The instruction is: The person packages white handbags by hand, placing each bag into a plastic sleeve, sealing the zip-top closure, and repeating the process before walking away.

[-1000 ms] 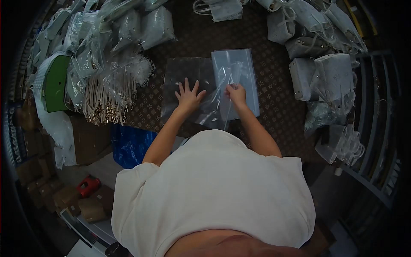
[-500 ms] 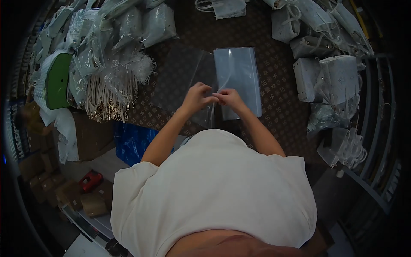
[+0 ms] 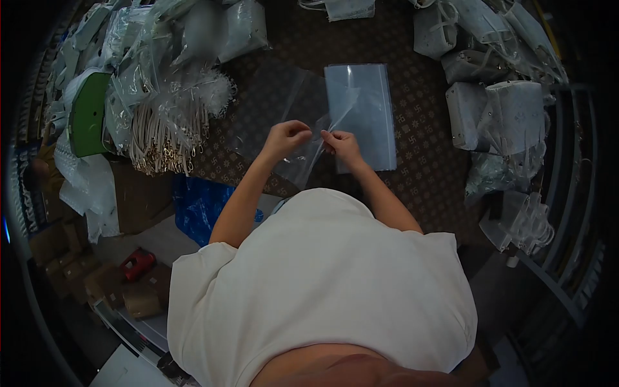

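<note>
A thin clear plastic bag (image 3: 284,97) lies over the brown patterned table, its right edge lifted between my hands. My right hand (image 3: 342,147) pinches that edge beside a stack of clear plastic bags (image 3: 361,109). To its left, my left hand (image 3: 288,138) is closed above the same bag, thumb and fingertips together; whether they grip any film is too small to tell. The two hands are a short gap apart.
Strapped, wrapped white bags (image 3: 516,116) are piled on the right. On the left are more wrapped bags (image 3: 242,29), a bundle of straps with metal clasps (image 3: 164,138) and a green panel (image 3: 90,116). A blue plastic bag (image 3: 200,209) hangs below the table edge.
My left hand has moved a little left, away from my right hand, and its fingers have drawn together. The bag's lifted edge has shifted. The whole view has shifted slightly.
</note>
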Tool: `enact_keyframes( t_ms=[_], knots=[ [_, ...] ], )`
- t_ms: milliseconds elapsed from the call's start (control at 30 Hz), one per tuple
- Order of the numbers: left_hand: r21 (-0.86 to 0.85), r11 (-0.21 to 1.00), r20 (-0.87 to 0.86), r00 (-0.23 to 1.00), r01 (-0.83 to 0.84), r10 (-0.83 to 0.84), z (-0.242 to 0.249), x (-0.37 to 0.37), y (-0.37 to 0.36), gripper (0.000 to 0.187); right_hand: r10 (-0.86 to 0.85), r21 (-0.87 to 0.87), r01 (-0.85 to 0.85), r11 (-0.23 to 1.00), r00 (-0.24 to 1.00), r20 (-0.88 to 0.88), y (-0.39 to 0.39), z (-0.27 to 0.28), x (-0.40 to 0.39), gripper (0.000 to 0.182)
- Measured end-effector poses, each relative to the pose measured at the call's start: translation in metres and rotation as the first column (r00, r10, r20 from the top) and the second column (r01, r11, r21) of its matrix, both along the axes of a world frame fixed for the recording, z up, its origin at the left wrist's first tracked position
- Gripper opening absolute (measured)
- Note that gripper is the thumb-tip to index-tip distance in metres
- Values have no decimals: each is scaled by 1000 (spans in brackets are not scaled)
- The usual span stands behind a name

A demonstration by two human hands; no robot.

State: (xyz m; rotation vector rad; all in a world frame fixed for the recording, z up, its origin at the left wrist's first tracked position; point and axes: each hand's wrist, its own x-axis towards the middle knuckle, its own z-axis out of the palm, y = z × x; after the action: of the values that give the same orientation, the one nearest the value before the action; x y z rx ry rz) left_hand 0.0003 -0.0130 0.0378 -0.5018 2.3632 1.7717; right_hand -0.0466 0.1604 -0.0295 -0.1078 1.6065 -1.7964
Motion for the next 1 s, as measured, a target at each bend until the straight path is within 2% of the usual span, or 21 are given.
enact_keyframes(
  t_ms=[33,167,233,333,433,467,500,533,567,600,633,667,700,733,767,800,833,900,933,967,1000],
  knots=[
    [-130,980,-45,986,151,-158,6,2,7,12,-2,-2,2,1000,1000,-3,-2,3,1,35],
    [-108,981,-25,986,160,-163,-1,8,20,14,13,7,-13,1000,1000,-7,-13,11,1,36],
    [205,979,150,987,18,-50,-12,10,12,12,43,-6,-44,999,999,-10,-12,15,3,36],
    [249,967,107,994,-53,27,-28,13,4,11,53,-11,-54,998,995,-85,-13,18,11,36],
    [-165,897,-75,912,-410,403,-48,7,-50,12,-72,99,91,991,981,-177,1,15,31,35],
    [-160,895,-76,909,-416,409,-48,4,-54,12,81,289,-8,957,967,-242,11,15,31,33],
    [-343,855,-203,920,-388,336,-32,2,-55,11,244,471,-93,877,932,-269,16,14,34,31],
    [-518,772,-305,923,-369,236,-19,5,-56,11,254,470,-106,876,931,-263,13,11,37,31],
    [-368,868,-200,940,-334,277,-15,4,-46,8,142,475,201,857,792,-593,5,8,35,28],
    [-369,867,-204,939,-334,275,-10,2,-31,8,63,359,491,794,522,-851,-2,6,29,25],
    [-499,825,-336,937,-265,98,-4,3,-12,9,61,357,496,791,517,-854,-8,10,18,25],
    [-623,751,-431,897,-219,-96,0,8,2,10,-5,355,494,794,589,-808,-14,15,4,21],
    [-622,752,-434,895,-217,-101,2,15,11,10,-73,350,491,797,655,-752,-18,20,-10,19],
    [-691,719,-349,905,-74,-242,2,24,19,10,-78,348,497,795,652,-754,-18,23,-25,19],
    [-745,664,-254,892,67,-375,2,31,23,10,-9,448,395,802,758,-652,-12,26,-42,22],
    [-747,662,-255,889,68,-380,-1,38,17,10,60,531,279,800,843,-534,-4,26,-56,29],
    [-739,672,-257,902,47,-346,-4,47,3,11,56,528,284,801,842,-537,9,22,-67,29],
    [-733,679,-258,915,23,-309,-5,53,-22,12,35,537,146,831,949,-312,29,13,-82,37],
    [-734,676,-313,917,-70,-245,-1,51,-32,12,33,535,147,832,950,-312,24,26,-74,37],
    [-726,669,-365,914,-161,-176,0,50,-37,11,146,546,384,744,705,-694,20,39,-55,35],
    [-725,669,-362,917,-163,-168,4,45,-36,11,302,434,597,675,312,-901,14,57,-37,34]
  ],
)
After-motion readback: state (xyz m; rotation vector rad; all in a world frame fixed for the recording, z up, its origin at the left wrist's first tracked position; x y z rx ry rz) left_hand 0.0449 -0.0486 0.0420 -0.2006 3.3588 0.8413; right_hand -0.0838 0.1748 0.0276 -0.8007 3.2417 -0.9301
